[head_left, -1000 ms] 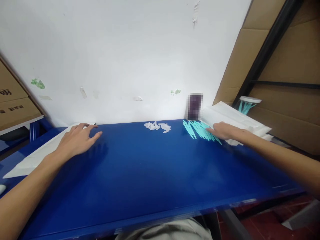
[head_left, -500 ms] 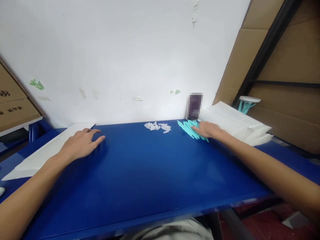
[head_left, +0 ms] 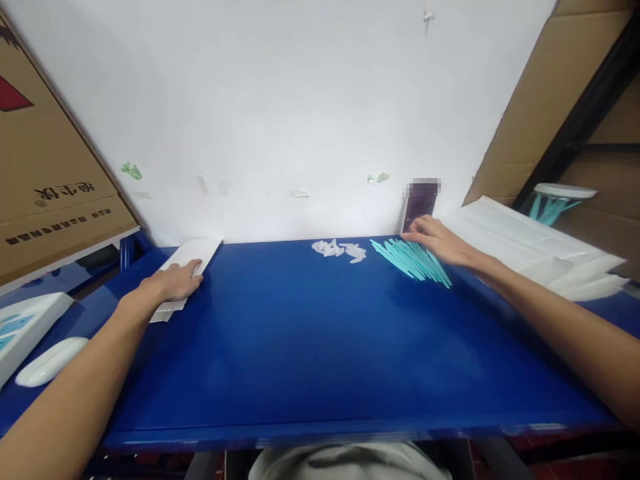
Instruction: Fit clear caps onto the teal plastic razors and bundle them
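My left hand (head_left: pixel 173 283) lies flat, fingers stretched, on a stack of white flat packets (head_left: pixel 193 257) at the left side of the blue table (head_left: pixel 310 360). My right hand (head_left: pixel 437 241) rests at the far right, fingers spread, its fingertips over the far end of a fan of turquoise plastic sticks (head_left: pixel 413 259) and close to a dark upright object (head_left: pixel 419 203) against the wall. A small heap of white plastic caps (head_left: pixel 340 250) lies between the two hands, near the wall.
A stack of white sheets (head_left: pixel 530 243) lies at the right, with a white-lidded holder of turquoise sticks (head_left: pixel 553 202) behind it. Cardboard boxes (head_left: pixel 55 193) stand at left and cardboard panels at right. A white oval object (head_left: pixel 50 360) and a white tray (head_left: pixel 23 327) sit at the left edge.
My left hand has moved onto the white packets at the left. My right hand has slid toward the wall end of the turquoise sticks. The head camera has shifted left and closer.
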A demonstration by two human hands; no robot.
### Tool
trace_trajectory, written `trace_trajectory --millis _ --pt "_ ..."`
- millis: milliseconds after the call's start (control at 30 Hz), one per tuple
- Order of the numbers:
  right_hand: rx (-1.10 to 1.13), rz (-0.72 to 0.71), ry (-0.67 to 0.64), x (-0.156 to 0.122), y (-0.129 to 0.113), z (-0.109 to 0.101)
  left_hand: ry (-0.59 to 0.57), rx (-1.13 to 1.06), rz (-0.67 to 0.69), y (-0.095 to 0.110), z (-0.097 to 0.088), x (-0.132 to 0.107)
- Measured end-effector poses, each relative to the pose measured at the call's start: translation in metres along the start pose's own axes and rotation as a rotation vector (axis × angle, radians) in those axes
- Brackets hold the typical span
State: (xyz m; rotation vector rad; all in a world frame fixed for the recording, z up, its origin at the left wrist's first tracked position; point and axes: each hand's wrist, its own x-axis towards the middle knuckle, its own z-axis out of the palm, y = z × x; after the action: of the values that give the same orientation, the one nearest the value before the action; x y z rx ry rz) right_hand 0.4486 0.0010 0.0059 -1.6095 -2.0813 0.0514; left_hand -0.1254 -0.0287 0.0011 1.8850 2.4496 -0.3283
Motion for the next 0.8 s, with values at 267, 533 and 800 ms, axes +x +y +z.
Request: trace_trajectory --millis 267,533,800 --pt "-0.275 -0.015 -0.087 -0.017 -0.005 0.011 0.332 -0.022 0.145 0.039 -0.012 -0.025" --pt "-0.552 0.092 -0.273 -0.022 -0.029 0.024 0.502 -0.179 0.74 0.131 -0.005 -0.062" --pt "-0.57 0.098 -0.313 -0.018 -0.036 0.03 0.341 -0.287 0.86 0.178 0.005 -0.086"
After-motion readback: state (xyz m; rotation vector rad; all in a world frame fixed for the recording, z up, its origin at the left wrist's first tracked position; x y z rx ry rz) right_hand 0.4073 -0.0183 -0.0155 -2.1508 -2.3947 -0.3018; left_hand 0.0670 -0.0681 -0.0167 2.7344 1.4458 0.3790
